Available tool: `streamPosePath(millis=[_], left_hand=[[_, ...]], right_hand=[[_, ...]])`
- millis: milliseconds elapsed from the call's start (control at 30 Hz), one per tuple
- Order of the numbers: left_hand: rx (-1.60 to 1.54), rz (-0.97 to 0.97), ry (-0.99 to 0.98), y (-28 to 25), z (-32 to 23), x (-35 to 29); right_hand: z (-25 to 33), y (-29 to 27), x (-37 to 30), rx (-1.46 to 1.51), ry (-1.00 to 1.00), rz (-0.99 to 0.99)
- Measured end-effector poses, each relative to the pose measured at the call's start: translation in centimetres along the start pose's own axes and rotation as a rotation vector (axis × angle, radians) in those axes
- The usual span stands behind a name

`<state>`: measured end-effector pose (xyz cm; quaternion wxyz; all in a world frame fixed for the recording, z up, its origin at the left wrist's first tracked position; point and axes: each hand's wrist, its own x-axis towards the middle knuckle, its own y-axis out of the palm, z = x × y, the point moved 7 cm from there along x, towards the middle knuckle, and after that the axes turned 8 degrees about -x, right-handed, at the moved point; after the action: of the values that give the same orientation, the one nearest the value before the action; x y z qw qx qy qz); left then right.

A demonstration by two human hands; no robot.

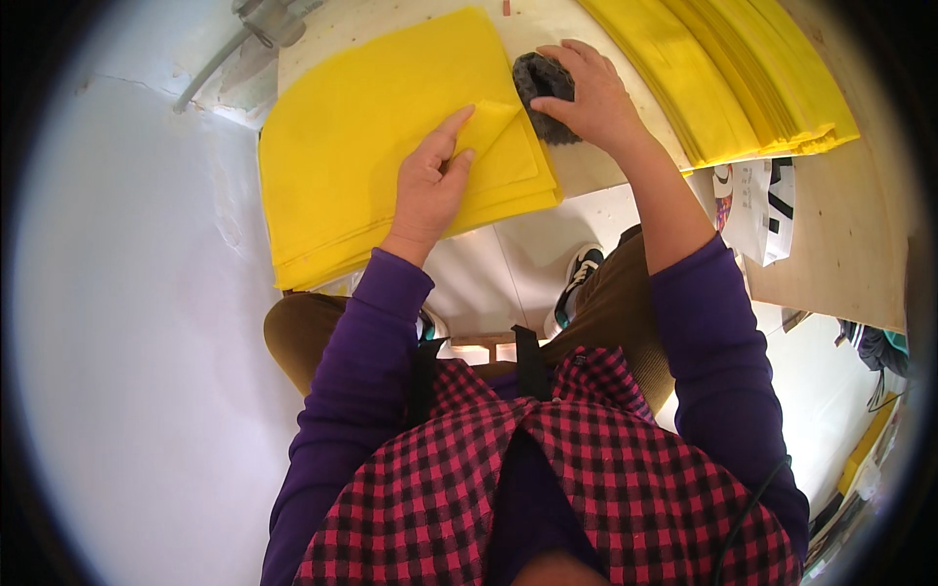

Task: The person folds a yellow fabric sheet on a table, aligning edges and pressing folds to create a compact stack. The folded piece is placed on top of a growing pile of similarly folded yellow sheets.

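Observation:
On the bench lies a stack of yellow fabric sheets [371,127], with the near right corner of the top one folded back into a flap [489,125]. My left hand [433,181] rests on the stack. Its index finger is stretched out along the flap and the thumb stands apart from it. Just right of the stack is a dark grey, rough hollow object [528,80] with a jagged lower edge; its exact kind is unclear. My right hand [598,98] curves round its right side, fingers at the upper rim and thumb over the hollow.
A second pile of folded yellow fabric [723,78] lies at the far right. Below it hangs a white printed bag [767,210] beside a wooden panel [840,234]. A white wall [147,293] closes off the left. A grey metal fixture [274,21] stands at the far left.

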<state>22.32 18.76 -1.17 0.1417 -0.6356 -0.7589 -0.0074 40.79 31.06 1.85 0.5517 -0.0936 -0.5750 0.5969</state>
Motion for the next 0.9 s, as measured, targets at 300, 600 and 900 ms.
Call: streamPosePath(millis=[300, 600, 900], left_hand=[[0.022, -0.019, 0.200, 0.2, -1.4, 0.2], [-0.021, 0.080, 0.125, 0.1, -0.5, 0.0], [0.013, 0.029, 0.133, 0.2, -0.7, 0.2]], right_hand=[[-5.8, 1.6, 0.2, 0.119, 0.314, 0.011], [-7.2, -3.6, 0.6, 0.964, 0.384, -0.441], [-4.4, 0.6, 0.6, 0.299, 0.134, 0.082]])
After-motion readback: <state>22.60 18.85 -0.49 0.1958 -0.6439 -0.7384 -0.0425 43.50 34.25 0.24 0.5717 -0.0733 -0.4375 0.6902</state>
